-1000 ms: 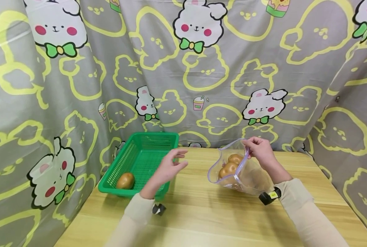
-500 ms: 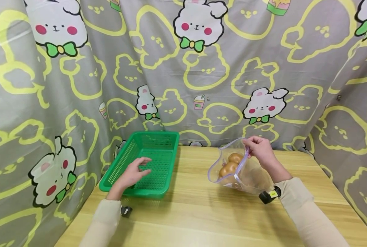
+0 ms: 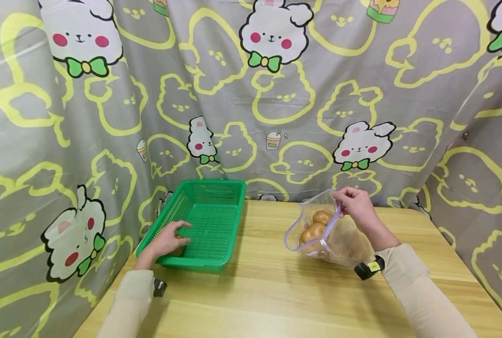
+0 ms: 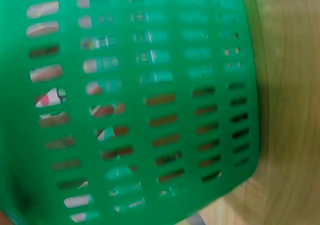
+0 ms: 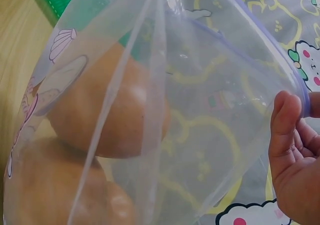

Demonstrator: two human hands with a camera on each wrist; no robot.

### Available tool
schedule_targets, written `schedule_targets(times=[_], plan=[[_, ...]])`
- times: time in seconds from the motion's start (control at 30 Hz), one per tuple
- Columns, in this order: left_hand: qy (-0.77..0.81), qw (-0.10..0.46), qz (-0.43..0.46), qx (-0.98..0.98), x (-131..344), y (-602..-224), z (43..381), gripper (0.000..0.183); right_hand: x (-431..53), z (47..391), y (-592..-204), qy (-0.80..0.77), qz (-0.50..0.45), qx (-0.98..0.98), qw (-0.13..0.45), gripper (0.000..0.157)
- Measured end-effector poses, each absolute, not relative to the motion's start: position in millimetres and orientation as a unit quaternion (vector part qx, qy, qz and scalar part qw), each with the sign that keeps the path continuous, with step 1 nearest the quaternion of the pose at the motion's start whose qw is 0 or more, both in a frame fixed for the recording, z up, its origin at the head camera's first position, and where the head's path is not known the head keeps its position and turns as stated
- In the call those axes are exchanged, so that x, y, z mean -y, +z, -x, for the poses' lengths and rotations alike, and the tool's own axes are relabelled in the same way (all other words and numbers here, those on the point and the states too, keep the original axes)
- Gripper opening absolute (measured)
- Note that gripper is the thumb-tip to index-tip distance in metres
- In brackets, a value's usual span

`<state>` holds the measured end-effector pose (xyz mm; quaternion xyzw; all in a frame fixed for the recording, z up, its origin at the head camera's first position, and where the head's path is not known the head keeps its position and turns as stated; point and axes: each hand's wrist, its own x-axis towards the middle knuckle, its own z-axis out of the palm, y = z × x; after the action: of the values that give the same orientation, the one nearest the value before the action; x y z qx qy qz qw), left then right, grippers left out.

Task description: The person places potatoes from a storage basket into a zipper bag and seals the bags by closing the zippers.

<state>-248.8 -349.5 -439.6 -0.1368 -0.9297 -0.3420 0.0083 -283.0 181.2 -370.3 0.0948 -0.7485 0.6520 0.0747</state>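
Observation:
My left hand (image 3: pixel 166 240) reaches into the near left corner of the green plastic basket (image 3: pixel 234 225), over a smooth brown potato (image 3: pixel 178 252). Its fingers and thumb are spread about the potato and hide much of it; whether they touch it is unclear. In the left wrist view, the slotted basket wall (image 4: pixel 130 135) fills most of the picture, blurred. With thumb and fingers, my right hand (image 3: pixel 354 204) pinches the purple rim of a clear zip bag (image 3: pixel 348 244), keeping its mouth apart. Inside the bag lie several brown potatoes (image 5: pixel 115 110), seen through the film in the right wrist view.
A pale wooden table (image 3: pixel 259 291) bears the basket on the left and the bag on the right, with bare wood between them. Behind and on both sides hangs a grey patterned curtain (image 3: pixel 234 103), close to the basket's far and left edges.
My left hand has moved left and down, from between the basket and the bag to the potato in the basket's near left corner. The right hand and the bag have stayed in place.

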Motion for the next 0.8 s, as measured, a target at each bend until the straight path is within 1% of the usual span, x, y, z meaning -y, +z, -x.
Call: schedule_targets(times=[0.3, 0.5, 0.8], plan=[[-0.342, -0.026, 0.135, 0.929, 358, -441, 253, 0.042, -182, 285, -373, 0.637, -0.099, 0.761, 0.076, 0.02], [-0.323, -0.03, 0.142, 0.935, 361, -439, 255, 0.043, -182, 285, -372, 0.637, -0.101, 0.761, 0.067, 0.021], [-0.34, -0.065, 0.132, 0.929, 365, -440, 256, 0.049, -181, 284, -372, 0.636, -0.106, 0.762, 0.063, 0.02]])
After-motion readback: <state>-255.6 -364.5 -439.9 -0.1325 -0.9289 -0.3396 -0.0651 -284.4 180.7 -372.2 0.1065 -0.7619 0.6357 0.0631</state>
